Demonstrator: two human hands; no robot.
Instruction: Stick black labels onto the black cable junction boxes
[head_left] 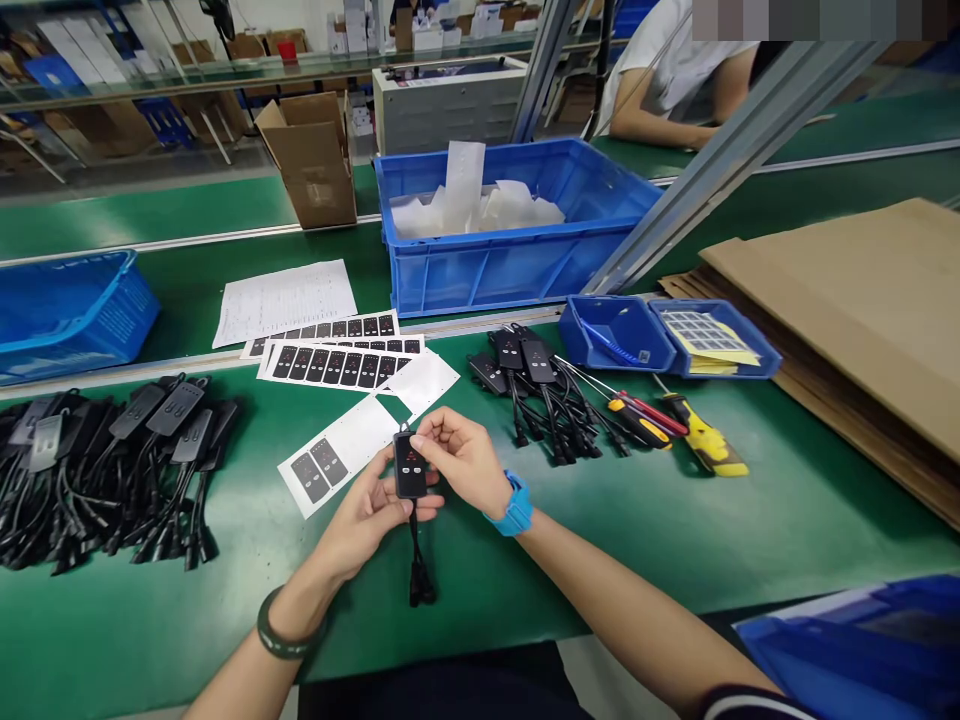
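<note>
A small black controller box (410, 480) with red marks, two light buttons and short black cables hanging down is held above the green table. My left hand (367, 520) grips it from the left and below, fingers behind and thumb near its lower edge. At its upper right, my right hand (461, 460) pinches the box, with the thumb on its front face. Just behind lies a mostly bare white label sheet (360, 440) with two black labels left of my hands. Fuller label sheets (337, 365) overlap farther back.
Black controllers with cables (112, 470) are heaped at left; a smaller group (532, 390) lies right of my hands. Beside it are screwdrivers (645, 418) and a yellow-black tool (705, 440). A blue crate (480, 270), small blue bins (619, 335) and cardboard (847, 270) stand behind. A person (660, 90) sits opposite.
</note>
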